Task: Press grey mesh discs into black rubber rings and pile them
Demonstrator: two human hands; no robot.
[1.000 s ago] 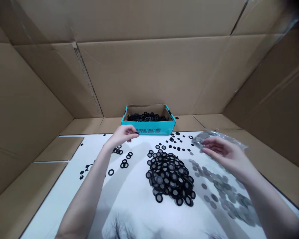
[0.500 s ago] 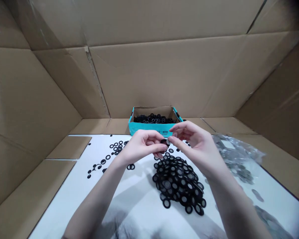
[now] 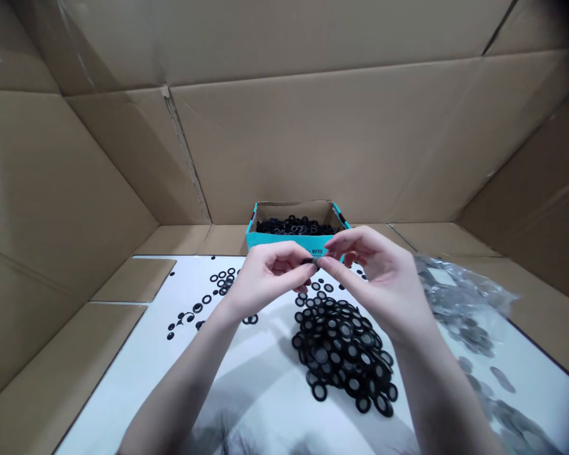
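A small black ring [image 3: 308,260], seen nearly edge-on, is pinched between the thumb and fingers of my left hand [image 3: 277,268]. The thumb and index finger of my right hand [image 3: 372,262] close on a small grey disc [image 3: 317,260] at the ring's right edge. Fingertips of both hands nearly meet here, and how the disc sits against the ring is partly hidden. Below my hands lies a heap of black rings with grey centres [image 3: 344,347] on the white tabletop [image 3: 246,392].
Behind my hands stands a turquoise box [image 3: 265,240] of black rings. Loose black rings [image 3: 206,299] lie at the left. On the right are a clear plastic bag [image 3: 448,284] of grey discs and scattered grey discs [image 3: 516,420]. Cardboard walls [image 3: 289,139] surround the table.
The black ring has tilted from showing its face to nearly edge-on. My right thumb and index finger have come closer against it, and the view has shifted slightly.
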